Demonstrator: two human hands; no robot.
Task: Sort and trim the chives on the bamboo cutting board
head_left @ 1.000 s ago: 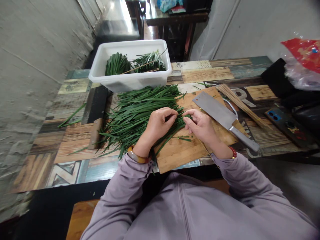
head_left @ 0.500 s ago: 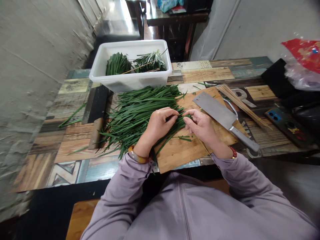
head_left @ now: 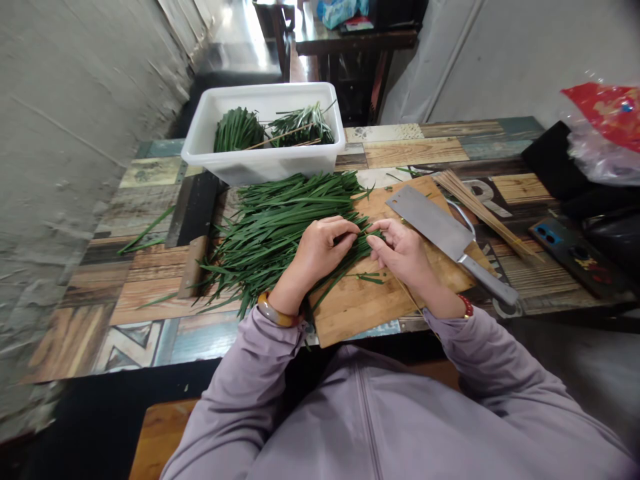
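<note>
Many long green leaves (head_left: 280, 223) are lying over the left edge of the chopping board (head_left: 350, 317), reaching toward the near edge of the surface (head_left: 200, 340). The left hand (head_left: 325, 247) is holding thumb and forefinger close together, the right hand (head_left: 400, 253) is facing it, fingers bent; what either is grasping, I cannot tell. The leaves are probably handling light, limp, bruisable (slippery if wet), gathering best by their board-side ends.

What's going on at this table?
A person's left hand and right hand are close together at a heap of green leaves partly on a wooden board; whatever they pinch is too small to tell. A cleaver lies on the board, unheld. A white bin beyond holds more greens.
</note>
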